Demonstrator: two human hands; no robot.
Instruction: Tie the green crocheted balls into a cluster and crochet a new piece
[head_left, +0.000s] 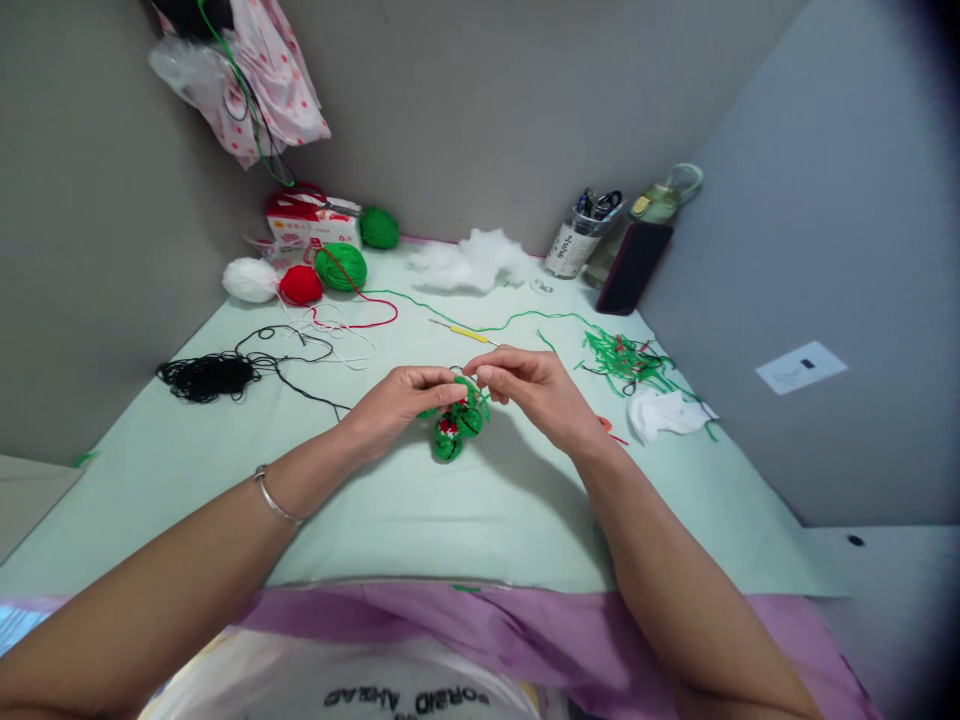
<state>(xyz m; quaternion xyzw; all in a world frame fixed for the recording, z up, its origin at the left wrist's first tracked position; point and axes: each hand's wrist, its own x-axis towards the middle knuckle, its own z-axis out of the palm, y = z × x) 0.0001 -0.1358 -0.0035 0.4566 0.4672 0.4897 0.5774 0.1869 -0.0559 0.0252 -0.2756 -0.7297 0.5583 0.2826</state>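
Both my hands meet over the middle of the pale green table point(225, 470). My left hand point(401, 398) is closed, its fingers pinching the top of a small green crocheted piece with red and white spots point(452, 432). My right hand point(529, 385) is closed too, its fingertips pinched on the same piece at a small metal ring and green yarn. The piece hangs just above the table between the two hands. A silver bangle point(276, 500) sits on my left wrist.
Far left lie a white yarn ball point(250, 279), a red one point(301, 285), two green ones point(341, 267), a red-and-white box point(311, 222) and tangled black yarn point(208, 376). A yellow-handled crochet hook point(465, 331), white stuffing point(472, 260), green yarn scraps point(624, 358), a jar of tools point(579, 238), a dark phone point(634, 267) and a bottle stand behind.
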